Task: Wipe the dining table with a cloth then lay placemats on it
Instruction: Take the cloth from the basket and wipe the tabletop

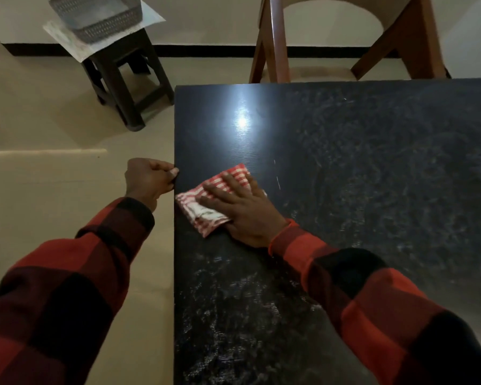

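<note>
A black dining table (345, 151) fills the right side of the head view, streaked with pale dusty smears. A folded red-and-white checked cloth (206, 209) lies near its left edge. My right hand (242, 209) presses flat on the cloth, fingers spread and pointing left. My left hand (150, 177) is curled, gripping the table's left edge with the thumb on top. Pale sheets, possibly placemats (67, 37), lie on a stool at the upper left, under a basket.
A dark wooden stool (125, 76) stands on the beige floor at the upper left, carrying a grey woven basket (97, 16). A brown wooden chair (345, 51) is at the table's far side. A low step edge (45, 152) crosses the floor on the left.
</note>
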